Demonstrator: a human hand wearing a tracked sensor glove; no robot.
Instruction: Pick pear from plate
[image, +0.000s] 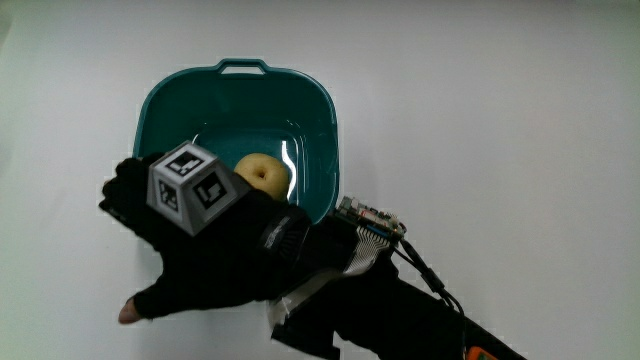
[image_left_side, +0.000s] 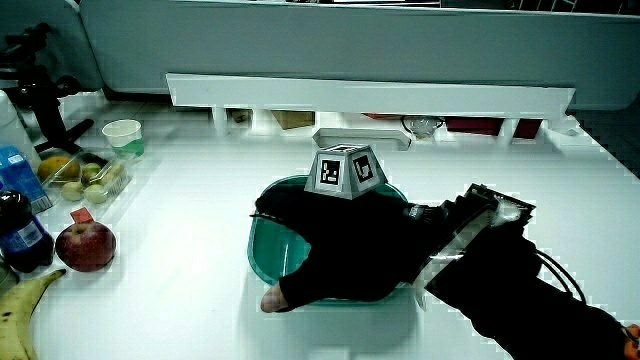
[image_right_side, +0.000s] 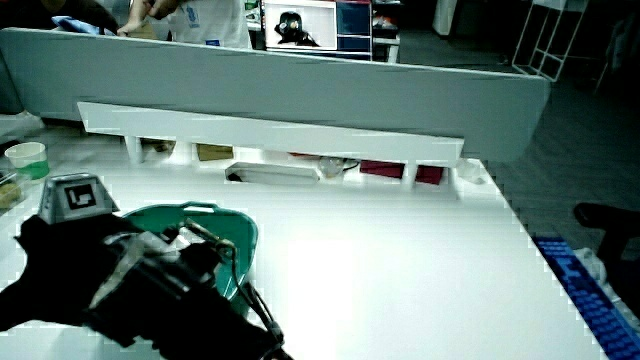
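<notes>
Main view: a yellow, rounded pear (image: 262, 176) lies inside a teal plastic dish with a small handle tab (image: 240, 82), which serves as the plate and stands on the white table (image: 500, 130). The black-gloved hand (image: 215, 245) hangs over the part of the dish rim nearest the person, just beside the pear, with the grey patterned cube (image: 195, 188) on its back. The thumb sticks out to the side, away from the dish; the other fingers are lost against the dish rim, so I cannot tell how wide they stand, and no grasp on the pear is evident. In a side view the hand (image_left_side: 330, 250) covers most of the dish (image_left_side: 262, 252) and hides the pear entirely; a red apple (image_left_side: 85, 246), a banana (image_left_side: 25, 300), a dark bottle (image_left_side: 20, 232) and a small clear tray of fruit (image_left_side: 85, 178) sit well apart from the dish towards the table's edge. In a side view the hand (image_right_side: 70, 265) and forearm again mask the dish (image_right_side: 215, 225), pear not visible. Judgement: the pick is not yet made. Risks: a smooth round pear on a slick concave floor may roll from the fingertips; a light dish may slide or tip if the palm presses its rim; the wiring on the forearm could catch the rim.
</notes>
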